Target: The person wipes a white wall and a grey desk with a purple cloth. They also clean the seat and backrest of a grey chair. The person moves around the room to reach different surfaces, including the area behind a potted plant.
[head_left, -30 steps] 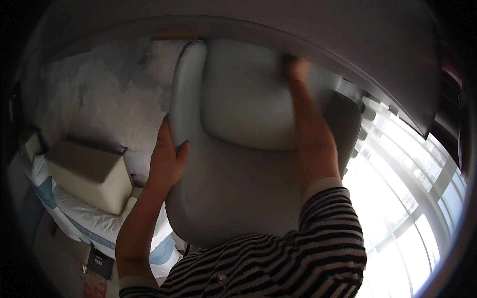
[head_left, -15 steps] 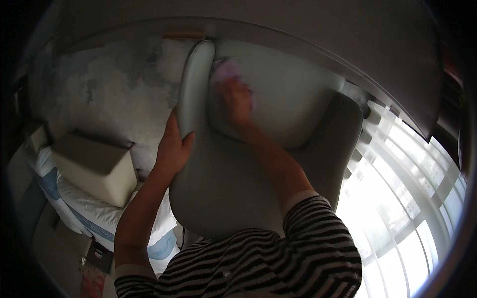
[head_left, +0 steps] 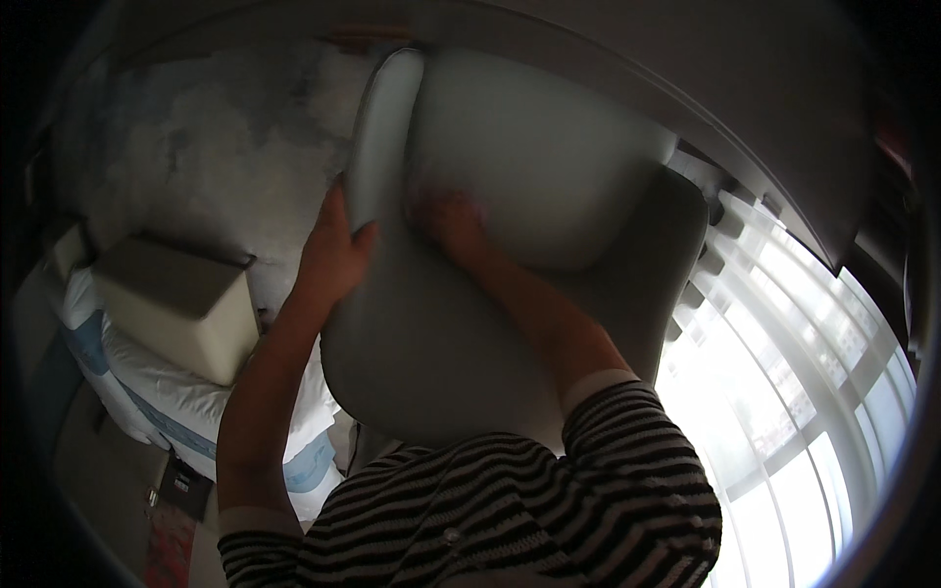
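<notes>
A grey-green upholstered armchair (head_left: 534,147) fills the middle of the view. At its left side, my left hand (head_left: 336,253) grips the armrest (head_left: 377,167), with the thumb on the inner face and the fingers wrapped over the outer side. My right hand (head_left: 454,223) is pressed low against the chair's backrest, near the corner where it meets the left armrest and the seat (head_left: 441,343). A pinkish-purple cloth (head_left: 477,209) shows faintly around its fingers, mostly hidden and blurred by motion.
To the left stands a bed (head_left: 162,367) with white and blue bedding and a boxy cream headrest or lampshade-like block (head_left: 176,304) on it. A patterned grey carpet (head_left: 216,147) lies beyond. Sheer white curtains (head_left: 784,392) hang at the right. A dark overhanging edge (head_left: 686,93) crosses the top.
My right hand has slid down the backrest with the cloth, toward the seat corner. My left hand stays on the armrest. The whole view has shifted slightly.
</notes>
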The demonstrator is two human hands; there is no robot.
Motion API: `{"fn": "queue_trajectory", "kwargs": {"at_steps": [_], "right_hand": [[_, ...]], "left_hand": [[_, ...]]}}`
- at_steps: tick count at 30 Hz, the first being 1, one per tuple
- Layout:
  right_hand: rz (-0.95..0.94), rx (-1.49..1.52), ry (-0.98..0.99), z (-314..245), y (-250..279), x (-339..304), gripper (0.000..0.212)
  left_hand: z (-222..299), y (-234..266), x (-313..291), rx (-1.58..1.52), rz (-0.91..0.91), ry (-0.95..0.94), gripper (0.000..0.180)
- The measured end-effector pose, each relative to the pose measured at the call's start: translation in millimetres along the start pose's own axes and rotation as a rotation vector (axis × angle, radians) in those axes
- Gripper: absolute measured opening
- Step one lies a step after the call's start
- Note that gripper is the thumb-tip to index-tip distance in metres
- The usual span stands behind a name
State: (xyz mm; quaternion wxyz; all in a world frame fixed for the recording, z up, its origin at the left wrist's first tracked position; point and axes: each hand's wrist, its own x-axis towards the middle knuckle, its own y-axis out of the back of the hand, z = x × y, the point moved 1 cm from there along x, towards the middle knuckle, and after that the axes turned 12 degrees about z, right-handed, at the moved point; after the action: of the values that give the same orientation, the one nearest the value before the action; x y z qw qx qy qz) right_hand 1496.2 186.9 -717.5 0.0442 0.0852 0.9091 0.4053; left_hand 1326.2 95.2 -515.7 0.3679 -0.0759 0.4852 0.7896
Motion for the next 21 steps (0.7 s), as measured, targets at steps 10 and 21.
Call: {"fn": "queue_trajectory", "kwargs": {"at_steps": [10,21], "right_hand": [[-0.242,-0.073,-0.046,87.2,242.9,-109.1,0.037],[0.532,-0.862,-0.528,150.5,192.2,-84.2,0.041]], "left_hand": [[5.8,-2.6,2.7,-0.026,0.011,0.014,0.071],[0.3,-1.0,1.3,-0.035,0.0,0.008,0.07]]}}
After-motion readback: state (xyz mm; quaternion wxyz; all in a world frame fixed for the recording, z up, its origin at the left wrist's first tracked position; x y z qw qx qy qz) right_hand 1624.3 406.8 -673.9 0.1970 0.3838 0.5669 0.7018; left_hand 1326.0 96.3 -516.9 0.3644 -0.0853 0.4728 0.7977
